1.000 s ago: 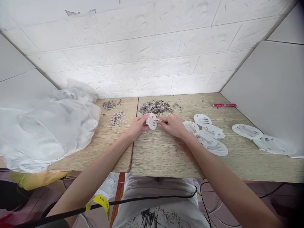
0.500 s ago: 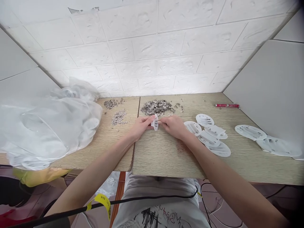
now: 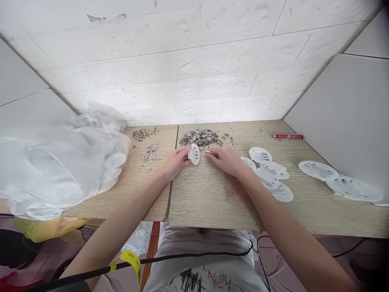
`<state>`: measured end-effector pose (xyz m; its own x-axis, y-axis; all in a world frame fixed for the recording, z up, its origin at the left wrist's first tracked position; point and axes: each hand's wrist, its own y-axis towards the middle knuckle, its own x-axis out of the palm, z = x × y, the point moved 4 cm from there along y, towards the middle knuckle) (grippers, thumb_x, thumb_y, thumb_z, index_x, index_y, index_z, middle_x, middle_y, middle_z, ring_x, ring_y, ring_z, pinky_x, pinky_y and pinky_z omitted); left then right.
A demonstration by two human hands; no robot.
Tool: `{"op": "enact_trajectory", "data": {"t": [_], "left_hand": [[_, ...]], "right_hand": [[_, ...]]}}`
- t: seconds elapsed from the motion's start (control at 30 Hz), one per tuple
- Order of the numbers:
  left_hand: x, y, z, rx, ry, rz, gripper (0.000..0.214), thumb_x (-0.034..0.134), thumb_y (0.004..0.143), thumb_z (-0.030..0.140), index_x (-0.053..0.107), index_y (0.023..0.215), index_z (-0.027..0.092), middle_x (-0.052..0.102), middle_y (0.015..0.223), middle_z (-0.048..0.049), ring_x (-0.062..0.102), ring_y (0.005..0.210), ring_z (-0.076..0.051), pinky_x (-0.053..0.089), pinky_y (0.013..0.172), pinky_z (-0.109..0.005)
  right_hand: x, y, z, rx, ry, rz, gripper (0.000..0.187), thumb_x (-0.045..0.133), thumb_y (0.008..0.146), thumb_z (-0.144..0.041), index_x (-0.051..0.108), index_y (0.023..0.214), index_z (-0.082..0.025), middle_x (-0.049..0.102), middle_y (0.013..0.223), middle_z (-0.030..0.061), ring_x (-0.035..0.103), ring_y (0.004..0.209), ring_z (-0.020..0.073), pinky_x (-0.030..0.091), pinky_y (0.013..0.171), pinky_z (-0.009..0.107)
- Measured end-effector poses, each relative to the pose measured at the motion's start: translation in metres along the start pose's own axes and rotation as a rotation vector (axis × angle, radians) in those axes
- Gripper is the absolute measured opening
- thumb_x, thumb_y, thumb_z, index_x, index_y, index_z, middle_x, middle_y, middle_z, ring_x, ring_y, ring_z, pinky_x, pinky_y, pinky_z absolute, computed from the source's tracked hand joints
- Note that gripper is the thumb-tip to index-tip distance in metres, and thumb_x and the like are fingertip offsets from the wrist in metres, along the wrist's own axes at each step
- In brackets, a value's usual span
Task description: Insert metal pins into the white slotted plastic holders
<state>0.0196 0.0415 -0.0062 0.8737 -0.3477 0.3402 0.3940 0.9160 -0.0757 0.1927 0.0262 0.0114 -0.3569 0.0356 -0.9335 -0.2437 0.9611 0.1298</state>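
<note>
- Translucent plastic bag (image 3: 67,170) on the bench (image 3: 206,202), white pieces (image 3: 119,158) showing inside
- Left hand (image 3: 177,161): grip's pinching a slotted white disc (image 3: 195,155)
- Right hand (image 3: 227,160): pinching a thin tool (image 3: 211,153)

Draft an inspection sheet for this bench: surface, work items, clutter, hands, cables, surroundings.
Surface: wood-grain table, a seam running front to back; reddish mark right of centre.
Work items: slotted white disc in hand; loose white pieces at right, some overlapping; small metal pieces in piles toward the back.
Clutter: large translucent bag at left; red pen-like item at back right.
Left hand: holds the white disc.
Right hand: pinches a thin tool, its tip apart from the disc.
Cables: black cable with yellow tag crosses before the person.
Surroundings: white brick-pattern wall behind.
</note>
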Motion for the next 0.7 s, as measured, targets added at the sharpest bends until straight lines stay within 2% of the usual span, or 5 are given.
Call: {"op": "enact_trajectory", "data": {"t": [0.13,0.27,0.4,0.5,0.7], "left_hand": [[-0.004,0.001,0.004,0.073,0.015,-0.011,0.035,0.066,0.081,0.044,0.072,0.094,0.012,0.07,0.102,-0.0113,0.062,0.096,-0.02,0.047,0.086,-0.031],[-0.004,0.002,0.004,0.064,-0.03,-0.033,0.031,0.07,0.079,0.037,0.072,0.1,0.014,0.069,0.107,-0.0101,0.062,0.099,-0.019,0.047,0.087,-0.03],[-0.002,0.0,0.004,0.063,-0.064,-0.059,0.036,0.076,0.074,0.027,0.069,0.108,0.017,0.069,0.11,-0.0096,0.063,0.102,-0.019,0.046,0.095,-0.035],[-0.001,-0.002,0.005,0.069,-0.036,-0.068,0.041,0.079,0.07,0.023,0.069,0.109,0.019,0.069,0.113,-0.0091,0.063,0.103,-0.02,0.046,0.098,-0.038],[0.001,-0.004,0.006,0.073,0.012,-0.089,0.033,0.075,0.074,0.029,0.072,0.104,0.017,0.07,0.111,-0.01,0.065,0.1,-0.021,0.05,0.094,-0.038]], "right_hand": [[0.002,0.001,0.002,-0.015,-0.012,0.051,0.027,0.046,0.093,-0.029,0.066,0.079,-0.018,0.067,0.08,0.0062,0.055,0.075,0.0187,0.029,0.06,0.027],[0.001,0.002,-0.001,-0.073,0.054,0.116,0.024,0.047,0.093,-0.026,0.068,0.086,-0.016,0.067,0.093,0.01,0.056,0.092,0.0218,0.034,0.071,0.028],[-0.001,0.002,-0.008,-0.047,0.309,0.141,0.031,0.043,0.094,-0.033,0.066,0.082,-0.016,0.067,0.085,0.0072,0.056,0.08,0.0182,0.036,0.068,0.028],[-0.001,0.001,-0.012,-0.006,0.495,0.135,0.026,0.05,0.089,-0.036,0.065,0.085,-0.016,0.067,0.082,0.0044,0.055,0.072,0.0158,0.037,0.065,0.027],[0.003,0.003,-0.002,0.1,0.743,0.143,0.024,0.055,0.083,-0.039,0.063,0.084,-0.016,0.062,0.076,0.0024,0.052,0.067,0.0145,0.038,0.059,0.027]]}}
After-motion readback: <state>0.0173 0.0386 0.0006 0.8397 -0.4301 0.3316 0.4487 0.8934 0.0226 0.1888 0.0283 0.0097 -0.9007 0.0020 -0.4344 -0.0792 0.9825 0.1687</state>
